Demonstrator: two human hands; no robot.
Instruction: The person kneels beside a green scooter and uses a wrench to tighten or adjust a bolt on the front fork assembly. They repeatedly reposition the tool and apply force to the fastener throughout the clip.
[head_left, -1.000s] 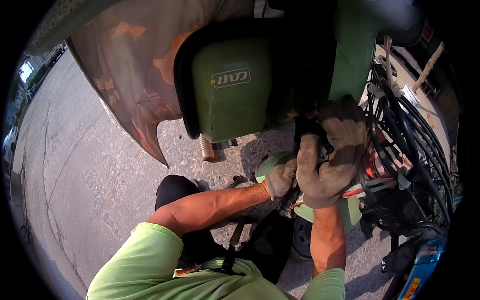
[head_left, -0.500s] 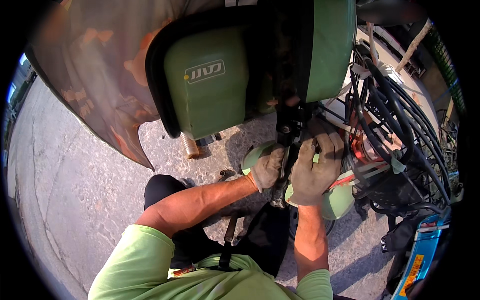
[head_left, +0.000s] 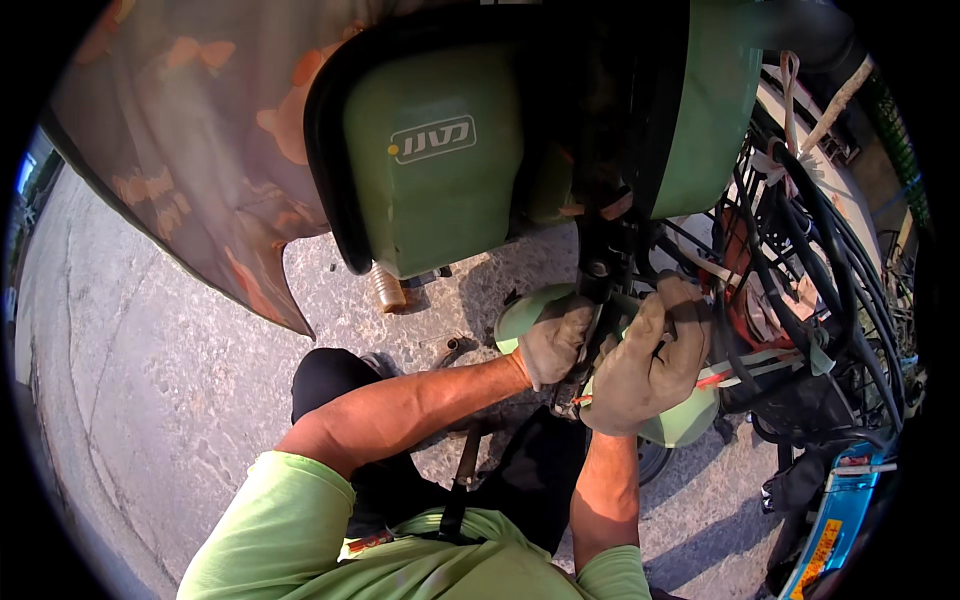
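Both my hands wear grey-brown work gloves. My left hand (head_left: 557,342) is closed against the side of a dark metal upright (head_left: 597,268) beneath a green-panelled vehicle; its fingertips are partly hidden there. Just right of the same upright, my right hand (head_left: 648,368) is raised, its fingers bent and drawn together. Whatever sits between those fingers is too small or hidden to name. A pale green mudguard (head_left: 530,312) shows behind my left hand and comes out again below the right one. Above hang a green body panel (head_left: 430,190) and a second green panel (head_left: 708,110).
A patterned fabric cover (head_left: 190,190) drapes at the upper left. An amber ribbed cylinder (head_left: 387,290) is below the green panel. Tangled black cables (head_left: 835,250) crowd the right side, above a blue part (head_left: 835,520). A tool with a worn handle (head_left: 468,455) lies by my legs.
My right hand has come down slightly, and its fingers have lifted and bent away from the upright. My left hand keeps its place. The whole view has shifted a little.
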